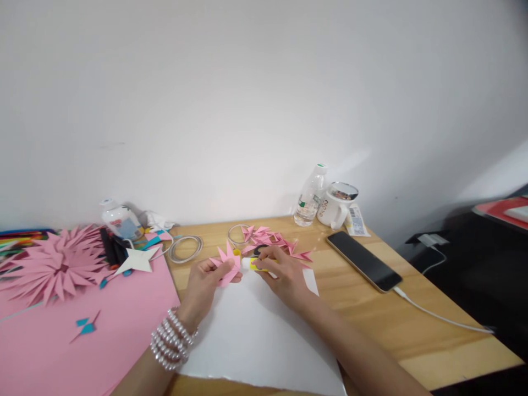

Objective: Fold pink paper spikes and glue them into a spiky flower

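My left hand (209, 279), with a pearl bracelet (171, 340) at the wrist, pinches a pink folded paper star (228, 267) between thumb and fingers. My right hand (284, 275) is closed around a glue stick (252, 264) with a yellow label, its white end pointing at the star and very near it. Whether the two touch I cannot tell. Both hands are above a white sheet of paper (264, 335). A yellow cap (236, 252) shows just behind the star. Beyond my right hand lie several pink folded paper pieces (272, 237) and a dark ring-like item, partly hidden.
On the left, a large pink paper flower (61, 267), a white paper star (138, 259) and a white bottle (121, 219) rest by pink sheets (136, 324). A coiled cable (185, 249), water bottle (309, 198), white mug (333, 206) and charging phone (363, 260) stand or lie around.
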{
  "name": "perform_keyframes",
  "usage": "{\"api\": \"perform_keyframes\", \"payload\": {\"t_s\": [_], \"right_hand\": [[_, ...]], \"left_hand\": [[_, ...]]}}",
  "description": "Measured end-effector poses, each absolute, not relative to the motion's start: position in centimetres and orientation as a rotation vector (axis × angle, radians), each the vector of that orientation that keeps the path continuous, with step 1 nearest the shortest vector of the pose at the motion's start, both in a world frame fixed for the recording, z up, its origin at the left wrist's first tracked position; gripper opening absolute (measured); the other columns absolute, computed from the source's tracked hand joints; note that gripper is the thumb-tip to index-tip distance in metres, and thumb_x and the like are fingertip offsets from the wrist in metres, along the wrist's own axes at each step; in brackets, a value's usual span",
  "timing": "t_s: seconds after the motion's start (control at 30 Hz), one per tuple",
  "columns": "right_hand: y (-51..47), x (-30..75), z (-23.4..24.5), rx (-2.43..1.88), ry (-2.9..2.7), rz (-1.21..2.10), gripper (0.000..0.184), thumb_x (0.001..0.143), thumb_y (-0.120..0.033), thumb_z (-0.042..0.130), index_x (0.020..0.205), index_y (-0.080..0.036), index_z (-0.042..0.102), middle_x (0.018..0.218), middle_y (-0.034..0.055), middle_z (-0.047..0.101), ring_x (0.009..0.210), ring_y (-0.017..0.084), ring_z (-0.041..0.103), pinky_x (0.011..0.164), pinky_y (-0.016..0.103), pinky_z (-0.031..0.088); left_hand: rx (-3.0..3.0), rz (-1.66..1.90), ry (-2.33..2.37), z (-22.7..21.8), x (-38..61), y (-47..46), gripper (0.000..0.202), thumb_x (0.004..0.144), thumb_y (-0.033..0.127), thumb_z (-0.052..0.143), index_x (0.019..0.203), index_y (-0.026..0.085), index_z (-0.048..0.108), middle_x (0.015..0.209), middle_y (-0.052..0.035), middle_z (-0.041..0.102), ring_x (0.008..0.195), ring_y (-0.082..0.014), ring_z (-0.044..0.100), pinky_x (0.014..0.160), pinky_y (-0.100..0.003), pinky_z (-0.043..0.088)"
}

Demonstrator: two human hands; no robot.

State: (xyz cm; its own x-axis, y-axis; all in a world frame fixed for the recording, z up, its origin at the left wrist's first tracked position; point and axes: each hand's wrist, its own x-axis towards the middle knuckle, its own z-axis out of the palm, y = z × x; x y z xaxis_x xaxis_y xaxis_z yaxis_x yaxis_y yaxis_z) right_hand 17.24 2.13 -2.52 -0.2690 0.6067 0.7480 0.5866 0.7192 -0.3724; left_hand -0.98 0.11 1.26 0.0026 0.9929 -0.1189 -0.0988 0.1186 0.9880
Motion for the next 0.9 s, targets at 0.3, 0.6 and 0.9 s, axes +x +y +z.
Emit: {"api": "perform_keyframes", "payload": {"t_s": [0.3, 0.6, 0.9], "right_hand": [[1.47, 16.73, -1.52, -0.788, -1.821, 0.151, 0.014, 0.077, -0.015, 0.053, 0.089, -0.022, 0.054, 0.09, 0.007, 0.058, 0.083, 0.018, 0.058, 0.066, 0.03, 0.048], [1.78, 16.69, -2.2, -0.772, -1.871, 0.026, 0.017, 0.075, -0.01, 0.054, 0.087, -0.022, 0.055, 0.087, 0.0063, 0.06, 0.08, 0.017, 0.058, 0.064, 0.029, 0.048], [1.8, 16.7, -2.23, -0.65, -1.92, -0.003, 0.021, 0.076, -0.007, 0.054, 0.089, -0.023, 0.053, 0.09, 0.0052, 0.062, 0.085, 0.018, 0.058, 0.07, 0.034, 0.048]], "left_hand": [[0.987, 1.187, 1.216, 1.03, -0.88, 0.13, 0.021, 0.062, 0.032, 0.069, 0.063, 0.012, 0.066, 0.064, -0.0062, 0.068, 0.063, -0.0213, 0.066, 0.066, -0.033, 0.052], [0.907, 1.233, 1.176, 1.23, -1.04, 0.24, 0.02, 0.061, 0.031, 0.071, 0.06, 0.012, 0.065, 0.063, -0.0044, 0.068, 0.064, -0.0193, 0.064, 0.07, -0.035, 0.052], [0.872, 1.21, 1.171, 1.3, -0.92, 0.28, 0.021, 0.059, 0.031, 0.072, 0.062, 0.011, 0.066, 0.063, -0.0042, 0.068, 0.062, -0.017, 0.064, 0.067, -0.03, 0.053]]}}
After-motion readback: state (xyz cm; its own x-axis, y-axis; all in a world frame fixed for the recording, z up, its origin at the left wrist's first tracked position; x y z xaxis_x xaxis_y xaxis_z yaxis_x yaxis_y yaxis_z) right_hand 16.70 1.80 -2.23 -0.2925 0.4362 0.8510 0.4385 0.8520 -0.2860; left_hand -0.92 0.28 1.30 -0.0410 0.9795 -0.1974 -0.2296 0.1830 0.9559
